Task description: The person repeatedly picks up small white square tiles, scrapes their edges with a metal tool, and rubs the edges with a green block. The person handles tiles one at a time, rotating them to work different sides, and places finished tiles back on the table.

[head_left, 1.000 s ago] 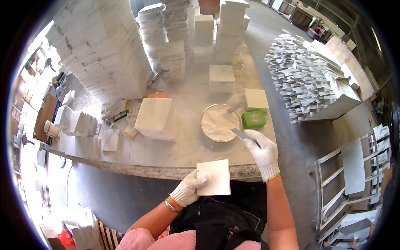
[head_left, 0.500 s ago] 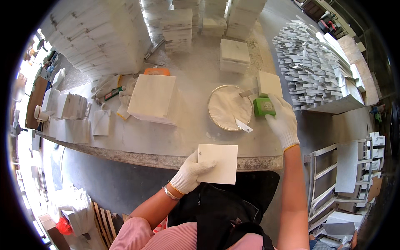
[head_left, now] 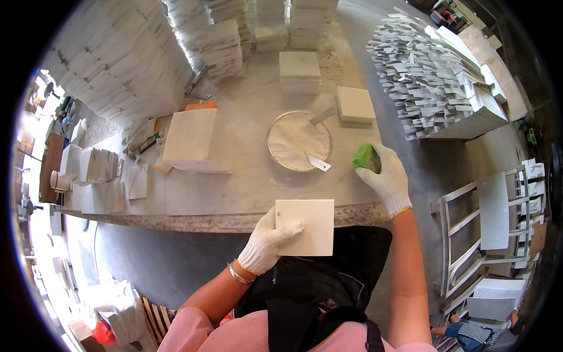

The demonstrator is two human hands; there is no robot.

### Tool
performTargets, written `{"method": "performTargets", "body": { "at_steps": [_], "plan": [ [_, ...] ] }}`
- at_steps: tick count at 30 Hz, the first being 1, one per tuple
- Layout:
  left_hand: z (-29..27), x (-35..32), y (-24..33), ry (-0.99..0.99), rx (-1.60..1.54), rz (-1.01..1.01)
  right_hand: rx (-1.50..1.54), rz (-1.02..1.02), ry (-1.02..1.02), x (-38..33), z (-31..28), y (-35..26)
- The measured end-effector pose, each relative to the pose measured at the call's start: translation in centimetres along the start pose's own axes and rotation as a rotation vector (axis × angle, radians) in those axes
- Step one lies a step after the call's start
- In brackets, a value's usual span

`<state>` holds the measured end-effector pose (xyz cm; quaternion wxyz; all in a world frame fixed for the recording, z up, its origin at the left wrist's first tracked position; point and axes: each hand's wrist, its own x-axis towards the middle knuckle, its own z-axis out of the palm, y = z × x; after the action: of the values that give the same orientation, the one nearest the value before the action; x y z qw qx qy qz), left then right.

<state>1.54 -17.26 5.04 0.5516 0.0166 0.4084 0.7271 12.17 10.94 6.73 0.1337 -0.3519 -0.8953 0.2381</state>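
Note:
My left hand (head_left: pixel 265 242), in a white knit glove, grips a square white stone tile (head_left: pixel 309 229) by its left side at the table's near edge, thumb on its face. A small dark mark shows near the tile's upper left corner. My right hand (head_left: pixel 388 179), gloved too, holds a green block (head_left: pixel 366 158) above the right part of the table; its underside looks greyish. Between the hands and farther off stands a round bowl of white powder (head_left: pixel 296 144). A putty knife with a white handle (head_left: pixel 318 163) rests in it, and a second flat blade (head_left: pixel 322 115) leans over its rim.
A tall tile stack (head_left: pixel 192 138) stands left of the bowl, lower stacks (head_left: pixel 355 105) behind it. Gloves and a green-handled tool (head_left: pixel 149 142) lie farther left. Piled stone strips (head_left: pixel 422 82) and a metal rack (head_left: pixel 454 234) are to the right. A person (head_left: pixel 478 334) shows at lower right.
My right hand has lifted the green block off the table beside the small tile stack and drawn it nearer, tilting it. My left hand still holds the tile. The view has shifted slightly.

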Motion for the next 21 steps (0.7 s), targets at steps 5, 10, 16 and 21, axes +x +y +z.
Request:
{"method": "performTargets", "body": {
  "at_steps": [5, 10, 16, 21],
  "plan": [
    [1.2, -0.2, -1.2, 0.003, 0.071, 0.022, 1.071, 0.211, 0.022, -9.4, -0.8, -2.7],
    [4.3, 0.4, -3.1, -0.035, 0.251, 0.035, 0.786, 0.101, 0.239, -14.3, 0.7, -3.8],
    [6.3, -0.8, -4.5, -0.024, 0.358, 0.158, 0.783, 0.144, 0.417, -12.7, 2.0, -1.2],
    [8.9, 0.7, -4.4, -0.079, 0.383, 0.258, 0.528, -0.055, 0.404, -16.8, -1.1, -2.6]
  ]
}}
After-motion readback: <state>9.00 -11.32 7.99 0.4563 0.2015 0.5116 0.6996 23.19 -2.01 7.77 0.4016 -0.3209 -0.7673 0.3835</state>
